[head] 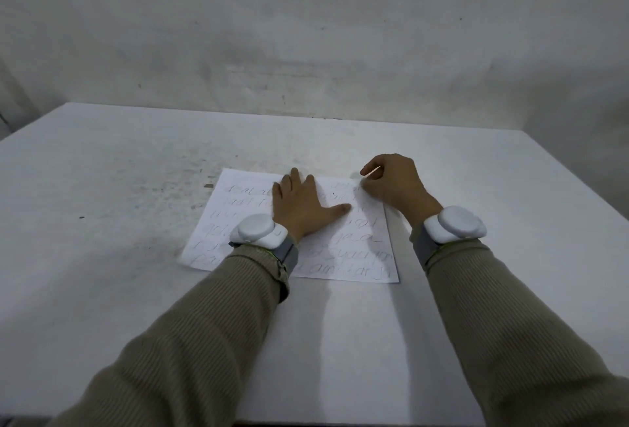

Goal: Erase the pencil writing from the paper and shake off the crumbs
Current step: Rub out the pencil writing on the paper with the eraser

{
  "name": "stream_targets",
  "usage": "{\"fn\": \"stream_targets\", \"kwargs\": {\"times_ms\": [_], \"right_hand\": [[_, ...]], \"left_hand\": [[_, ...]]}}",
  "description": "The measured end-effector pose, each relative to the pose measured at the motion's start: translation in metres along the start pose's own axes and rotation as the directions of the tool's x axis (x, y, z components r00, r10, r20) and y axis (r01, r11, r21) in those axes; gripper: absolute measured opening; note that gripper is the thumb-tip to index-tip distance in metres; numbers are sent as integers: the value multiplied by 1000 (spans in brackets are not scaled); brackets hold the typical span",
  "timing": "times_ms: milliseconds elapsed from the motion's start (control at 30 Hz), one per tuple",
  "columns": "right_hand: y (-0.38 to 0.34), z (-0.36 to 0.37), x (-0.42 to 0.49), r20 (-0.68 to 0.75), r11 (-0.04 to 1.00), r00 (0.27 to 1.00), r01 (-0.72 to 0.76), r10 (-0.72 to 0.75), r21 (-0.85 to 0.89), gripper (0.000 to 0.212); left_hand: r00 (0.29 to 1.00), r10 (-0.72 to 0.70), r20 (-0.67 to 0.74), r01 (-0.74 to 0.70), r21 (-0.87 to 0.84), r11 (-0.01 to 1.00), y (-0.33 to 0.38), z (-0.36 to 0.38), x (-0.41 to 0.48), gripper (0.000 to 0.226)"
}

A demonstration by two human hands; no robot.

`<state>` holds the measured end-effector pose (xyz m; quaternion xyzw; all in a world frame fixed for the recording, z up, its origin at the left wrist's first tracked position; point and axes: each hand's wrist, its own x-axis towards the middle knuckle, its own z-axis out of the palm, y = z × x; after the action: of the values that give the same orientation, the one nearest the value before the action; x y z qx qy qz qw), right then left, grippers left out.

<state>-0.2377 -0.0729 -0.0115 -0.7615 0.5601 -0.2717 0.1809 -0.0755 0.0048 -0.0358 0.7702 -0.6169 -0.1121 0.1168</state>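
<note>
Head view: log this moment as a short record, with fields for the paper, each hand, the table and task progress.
paper: lies flat on the table, rows of pencil writing visible
left hand: fingers straight, pressing flat on the paper's middle
right hand: fingers curled round a thin stick, perhaps a pencil, at the paper's far right corner
table: white, grey smudges left of and beyond the paper
progress: most writing not yet erased; crumbs too small to tell

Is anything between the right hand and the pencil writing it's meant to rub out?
Nothing visible blocks it: the right hand, pinching a thin stick, sits at the far right corner of the paper. Only the left hand, pressed flat mid-sheet, covers some writing.
</note>
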Motion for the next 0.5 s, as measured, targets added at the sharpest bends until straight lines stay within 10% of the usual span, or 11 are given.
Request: {"fn": "stream_targets", "kwargs": {"times_ms": [500], "right_hand": [[11,4,3,-68,993,992,112,-109,41,4]], "left_hand": [[997,46,-56,-43,53,998,-7,21,8,117]]}}
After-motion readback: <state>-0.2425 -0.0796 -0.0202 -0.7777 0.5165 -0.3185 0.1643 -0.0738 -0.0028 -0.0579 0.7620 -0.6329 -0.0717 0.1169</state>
